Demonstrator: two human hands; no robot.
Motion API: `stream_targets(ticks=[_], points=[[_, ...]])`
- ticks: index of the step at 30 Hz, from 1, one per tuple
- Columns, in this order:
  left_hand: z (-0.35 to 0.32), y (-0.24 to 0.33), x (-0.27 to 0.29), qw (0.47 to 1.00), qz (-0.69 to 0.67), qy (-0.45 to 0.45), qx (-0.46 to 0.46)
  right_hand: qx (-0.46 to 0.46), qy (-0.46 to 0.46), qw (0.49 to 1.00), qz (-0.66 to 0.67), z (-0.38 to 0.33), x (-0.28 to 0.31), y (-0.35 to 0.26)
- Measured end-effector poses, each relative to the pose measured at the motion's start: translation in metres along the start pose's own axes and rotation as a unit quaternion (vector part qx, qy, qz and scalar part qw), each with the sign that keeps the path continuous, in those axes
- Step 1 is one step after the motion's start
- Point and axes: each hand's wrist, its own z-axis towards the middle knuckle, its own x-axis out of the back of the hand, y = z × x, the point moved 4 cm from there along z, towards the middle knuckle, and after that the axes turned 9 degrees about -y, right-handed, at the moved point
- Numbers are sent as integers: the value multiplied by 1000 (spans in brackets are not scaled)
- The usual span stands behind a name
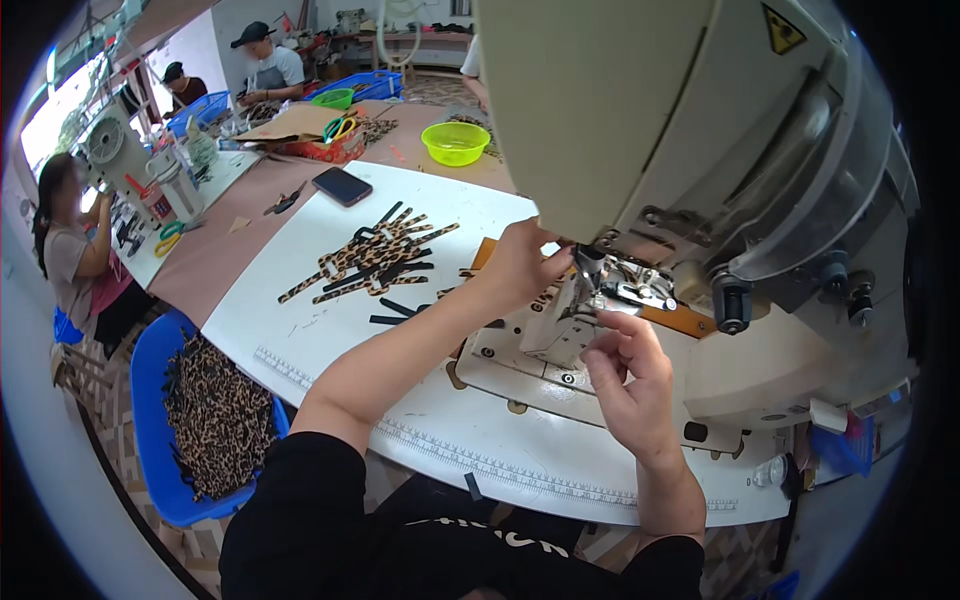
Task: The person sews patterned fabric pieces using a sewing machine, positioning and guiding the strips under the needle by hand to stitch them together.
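Observation:
An industrial sewing machine [590,110] stands in front of me, its lit needle area [640,285] low on the head. My left hand [520,265] reaches in from the left beside the needle, thumb and fingers closed together. Whatever is between those fingertips is hidden. Just in front of the needle, my right hand [632,380] is raised with its fingers curled and the thumb near them; I cannot make out anything in it. Left of the machine lies a loose pile of leopard-print and black strips [375,255], some with buckle-like pieces. Short black strips [395,312] lie closer to the machine.
A black phone [342,186] and thread snips [285,199] lie beyond the pile. A blue basket [150,440] full of leopard-print pieces stands below the table at left. A yellow-green bowl [455,145] sits farther back. Measuring tape [510,474] lines the front edge. Several people work nearby.

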Motion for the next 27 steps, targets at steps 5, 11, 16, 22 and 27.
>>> stream_targets(ticks=[5,11,16,22,27], points=[[-5,-19,44,1000,-7,14,17,-15,-4,1000,2,2,-24,-2],[-29,-19,34,952,-147,-236,130,-13,-7,1000,-4,4,-55,-9],[-38,-39,45,947,-189,-201,167,-13,-20,1000,-4,8,-79,-6],[-53,-76,87,989,128,73,9,-9,3,1000,-12,10,-76,6],[-110,-105,47,930,198,-311,-5,15,-21,999,-39,9,-73,14]])
